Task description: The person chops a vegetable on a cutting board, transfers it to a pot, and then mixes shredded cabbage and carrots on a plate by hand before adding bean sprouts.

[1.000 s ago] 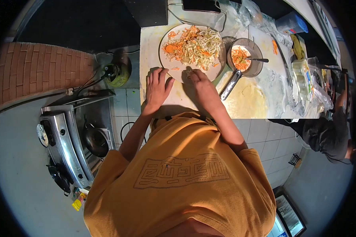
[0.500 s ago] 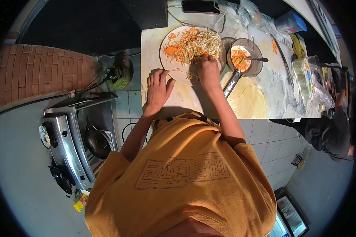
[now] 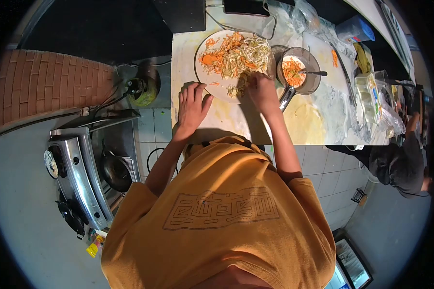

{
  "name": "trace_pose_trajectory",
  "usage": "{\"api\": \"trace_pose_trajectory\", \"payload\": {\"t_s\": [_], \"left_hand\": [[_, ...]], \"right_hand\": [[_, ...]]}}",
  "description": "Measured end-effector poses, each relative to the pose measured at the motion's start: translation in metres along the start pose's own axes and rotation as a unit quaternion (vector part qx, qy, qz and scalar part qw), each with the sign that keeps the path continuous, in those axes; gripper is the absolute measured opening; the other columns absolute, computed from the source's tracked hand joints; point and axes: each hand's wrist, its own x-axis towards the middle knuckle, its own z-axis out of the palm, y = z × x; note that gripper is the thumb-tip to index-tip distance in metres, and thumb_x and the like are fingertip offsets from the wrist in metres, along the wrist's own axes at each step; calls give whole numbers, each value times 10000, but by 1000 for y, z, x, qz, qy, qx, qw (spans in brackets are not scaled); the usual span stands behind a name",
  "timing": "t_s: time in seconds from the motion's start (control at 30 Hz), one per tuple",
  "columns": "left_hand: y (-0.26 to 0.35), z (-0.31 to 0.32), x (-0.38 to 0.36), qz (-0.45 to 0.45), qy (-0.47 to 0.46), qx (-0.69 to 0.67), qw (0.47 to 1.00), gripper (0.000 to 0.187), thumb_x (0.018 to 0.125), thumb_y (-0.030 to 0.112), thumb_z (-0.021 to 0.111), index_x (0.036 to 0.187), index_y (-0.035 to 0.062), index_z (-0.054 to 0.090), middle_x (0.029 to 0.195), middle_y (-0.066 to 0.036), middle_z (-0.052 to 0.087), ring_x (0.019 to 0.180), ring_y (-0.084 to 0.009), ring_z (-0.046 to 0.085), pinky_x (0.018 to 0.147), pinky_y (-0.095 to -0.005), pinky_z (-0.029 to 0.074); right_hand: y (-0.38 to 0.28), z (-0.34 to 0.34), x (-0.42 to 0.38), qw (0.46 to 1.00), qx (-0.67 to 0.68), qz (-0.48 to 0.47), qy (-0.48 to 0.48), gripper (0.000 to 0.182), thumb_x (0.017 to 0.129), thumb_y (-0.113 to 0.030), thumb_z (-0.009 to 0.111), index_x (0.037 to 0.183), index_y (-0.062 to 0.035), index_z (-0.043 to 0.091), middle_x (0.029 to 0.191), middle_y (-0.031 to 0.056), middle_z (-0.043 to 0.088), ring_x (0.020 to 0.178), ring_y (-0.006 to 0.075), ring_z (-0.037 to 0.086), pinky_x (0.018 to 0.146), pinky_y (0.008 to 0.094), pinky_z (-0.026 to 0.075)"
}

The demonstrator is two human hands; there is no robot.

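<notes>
A large round plate [image 3: 204, 77] on the marble-patterned counter holds shredded carrot [image 3: 234, 41], bean sprouts [image 3: 255, 50] and other chopped vegetables. My left hand [image 3: 194, 106] lies with fingers spread at the plate's lower left edge and holds nothing. Over the plate's lower right part is my right hand [image 3: 263, 91], its fingers pressed together beside the chopped pile; what they hold, if anything, is hidden. Just right of the plate stands a pan [image 3: 312, 60] with a white mixture and carrot shreds [image 3: 292, 72] and a spoon [image 3: 316, 73] in it.
A phone [image 3: 246, 6] and cable lie at the counter's back. To the right are a knife [image 3: 343, 72], a blue container [image 3: 356, 29] and a clear plastic box [image 3: 369, 94]. A steel stove [image 3: 79, 178] stands at left. Another person [image 3: 400, 164] is at far right.
My right hand has moved a little right and toward me, away from the pile's middle. More of the food shows. My left hand stays at the plate's edge.
</notes>
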Motion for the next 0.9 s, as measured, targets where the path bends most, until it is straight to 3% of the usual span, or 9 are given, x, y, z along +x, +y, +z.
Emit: {"api": "trace_pose_trajectory", "payload": {"t_s": [0.1, 0.17, 0.23, 0.33, 0.47, 0.57, 0.7, 0.77, 0.9], "left_hand": [[1, -1, 0, 3, 0, -3, 1000, 452, 936, 262, 704, 1316, 59, 569, 1246, -157, 535, 1171, -361, 519, 988, -481, 413], [1, -1, 1, 4, -1, -4, 1000, 451, 936, 261, 703, 1315, 59, 567, 1246, -158, 534, 1169, -360, 519, 987, -481, 412], [0, -2, 0, 1, -1, -6, 1000, 450, 937, 260, 702, 1315, 59, 566, 1246, -159, 533, 1168, -358, 520, 986, -481, 412], [1, -1, 0, -1, -2, -6, 1000, 450, 938, 256, 701, 1318, 59, 563, 1245, -160, 533, 1163, -355, 522, 983, -481, 411], [1, -1, 0, 1, -5, -4, 1000, 449, 939, 256, 700, 1318, 58, 562, 1242, -159, 533, 1162, -353, 522, 977, -475, 412], [1, -1, 0, 4, -2, -1, 1000, 446, 942, 260, 697, 1315, 57, 562, 1241, -158, 533, 1163, -354, 521, 976, -474, 411], [1, -1, 0, 3, -3, -1, 1000, 448, 946, 267, 693, 1318, 54, 560, 1242, -160, 534, 1164, -356, 520, 980, -478, 409], [0, 0, -1, 6, -2, 0, 1000, 449, 947, 268, 693, 1318, 54, 560, 1243, -160, 534, 1167, -356, 519, 983, -478, 408], [1, 0, 0, -2, -11, 4, 1000, 447, 947, 268, 692, 1318, 55, 562, 1244, -162, 534, 1175, -357, 516, 988, -476, 407]], "right_hand": [[8, 30, 7, 994, -70, -29, 78, 140, 858, -87, 682, 957, 10, 662, 872, 256, 701, 863, 453, 678, 793, 491, 542], [11, 33, 13, 994, -75, -8, 79, 112, 863, -64, 669, 936, 19, 656, 874, 276, 694, 879, 459, 679, 788, 501, 539], [18, 27, 16, 990, -32, -65, 120, 113, 878, -50, 657, 966, 20, 668, 892, 267, 701, 874, 454, 685, 777, 491, 549], [27, 13, 17, 997, 10, -12, 80, 205, 877, -41, 652, 1066, 25, 701, 1040, 266, 702, 945, 435, 695, 851, 490, 557], [30, -10, 15, 994, 87, 6, 63, 164, 863, -21, 678, 1023, -5, 713, 929, 210, 731, 868, 344, 731, 794, 393, 563], [25, -24, 12, 992, 120, 26, 42, 159, 846, -16, 684, 1000, 10, 708, 893, 203, 724, 822, 320, 732, 766, 386, 559], [6, -32, -2, 994, 97, 40, -7, 174, 842, 4, 669, 1012, 14, 701, 903, 223, 716, 831, 362, 719, 781, 415, 557], [18, -8, -9, 993, 33, -93, 67, 186, 884, -2, 643, 1050, -23, 725, 878, 205, 725, 817, 370, 715, 761, 411, 553], [-6, 17, -21, 996, 17, -45, 81, 194, 890, 25, 592, 1038, 25, 718, 966, 240, 693, 885, 411, 692, 836, 466, 545]]}}
